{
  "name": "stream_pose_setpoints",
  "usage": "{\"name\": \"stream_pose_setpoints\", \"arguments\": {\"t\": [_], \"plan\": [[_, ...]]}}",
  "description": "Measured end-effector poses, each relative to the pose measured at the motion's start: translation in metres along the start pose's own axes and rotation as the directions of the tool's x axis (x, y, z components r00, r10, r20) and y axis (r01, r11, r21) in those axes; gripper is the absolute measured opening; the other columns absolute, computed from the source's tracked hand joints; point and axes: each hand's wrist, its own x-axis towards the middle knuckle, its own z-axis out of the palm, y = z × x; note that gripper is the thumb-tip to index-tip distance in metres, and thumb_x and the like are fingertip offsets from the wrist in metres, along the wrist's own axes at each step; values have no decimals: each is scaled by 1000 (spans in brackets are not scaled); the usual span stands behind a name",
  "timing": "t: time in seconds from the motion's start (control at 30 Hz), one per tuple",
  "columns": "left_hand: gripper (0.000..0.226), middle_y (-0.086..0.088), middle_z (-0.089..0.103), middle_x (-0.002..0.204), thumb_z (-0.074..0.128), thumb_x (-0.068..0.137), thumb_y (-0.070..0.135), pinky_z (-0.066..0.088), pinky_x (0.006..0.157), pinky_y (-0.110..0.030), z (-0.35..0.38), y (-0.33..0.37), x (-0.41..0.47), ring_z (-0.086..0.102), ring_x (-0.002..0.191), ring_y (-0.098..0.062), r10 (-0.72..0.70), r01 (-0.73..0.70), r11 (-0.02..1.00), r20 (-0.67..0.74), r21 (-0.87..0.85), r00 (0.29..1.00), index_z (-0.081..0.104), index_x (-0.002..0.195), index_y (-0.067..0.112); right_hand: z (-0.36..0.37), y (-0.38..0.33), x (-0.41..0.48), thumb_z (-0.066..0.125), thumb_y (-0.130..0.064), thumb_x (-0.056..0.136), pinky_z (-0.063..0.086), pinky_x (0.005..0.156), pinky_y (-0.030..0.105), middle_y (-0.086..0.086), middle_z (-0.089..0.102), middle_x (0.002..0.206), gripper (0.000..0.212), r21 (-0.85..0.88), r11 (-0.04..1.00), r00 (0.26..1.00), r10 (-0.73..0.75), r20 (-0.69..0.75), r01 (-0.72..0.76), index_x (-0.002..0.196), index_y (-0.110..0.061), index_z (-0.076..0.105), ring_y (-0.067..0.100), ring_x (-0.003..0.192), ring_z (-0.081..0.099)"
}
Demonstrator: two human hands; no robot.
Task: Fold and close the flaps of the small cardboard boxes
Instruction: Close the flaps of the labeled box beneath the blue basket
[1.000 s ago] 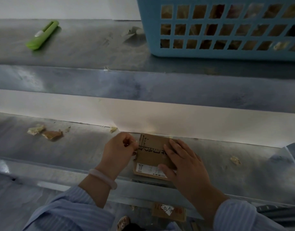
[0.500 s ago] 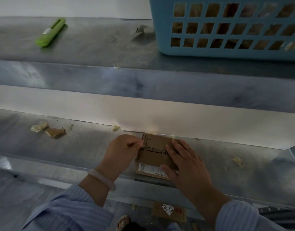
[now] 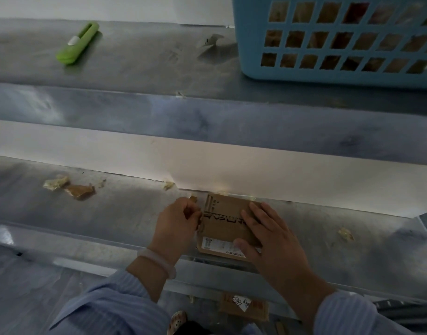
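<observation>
A small brown cardboard box (image 3: 225, 222) with black print and a white label lies flat on the lower metal shelf (image 3: 111, 213), close to its front edge. My right hand (image 3: 270, 235) lies on top of the box with straight fingers, pressing it down, thumb at the near side. My left hand (image 3: 177, 223) sits at the box's left end with fingers curled, pinching a small side flap there. The flap itself is mostly hidden by my fingers.
A blue plastic basket (image 3: 256, 59) holding brown items stands on the upper shelf at the right. A green box cutter (image 3: 77, 43) lies on that shelf at the left. Cardboard and tape scraps (image 3: 70, 187) litter the lower shelf. Another box (image 3: 244, 308) lies on the floor below.
My left hand has worked at the box's left end, its fingers closing onto the side flap. My right hand has stayed pressed on the box top.
</observation>
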Motion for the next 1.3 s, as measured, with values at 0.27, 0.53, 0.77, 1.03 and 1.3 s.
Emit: {"name": "stream_pose_setpoints", "arguments": {"t": [0.27,0.53,0.77,1.03,1.3], "plan": [[9,5,48,73,64,83,9,24,49,-14,5,-24,0,44,58,-13,345,-314,881,-27,354,938,57,78,12,6,-2,0,14,-80,84,18,114,31,-17,22,155,80,-4,1000,999,-4,-35,4,145,-34,38,2,145,6],[18,-11,73,93,58,92,14,56,85,-37,-5,-14,1,70,89,-23,-204,353,757,315,-549,927,72,99,5,2,4,-3,13,-81,82,17,116,30,-23,11,156,80,29,999,1000,17,-12,-16,148,-37,30,-2,145,-3],[17,-17,71,99,56,92,4,58,74,-29,-9,-12,3,69,89,-24,-188,528,595,534,-606,824,65,106,0,5,4,-2,14,-80,83,14,116,29,-20,13,156,80,49,999,1000,8,-22,-6,147,-36,31,-1,146,-2],[9,-11,70,79,68,84,5,60,70,-39,2,-15,7,70,74,-22,-219,295,903,257,-313,941,60,80,6,7,6,-3,26,-74,86,15,116,30,-21,14,156,72,49,999,999,-16,-35,17,147,-36,30,-1,146,-2],[4,4,71,79,69,83,16,54,76,-29,10,-28,9,68,78,-15,-55,70,992,147,-101,988,70,84,20,10,7,-3,25,-74,88,20,115,31,-16,24,155,72,61,998,996,-23,-90,29,145,-32,38,3,146,8]]}}
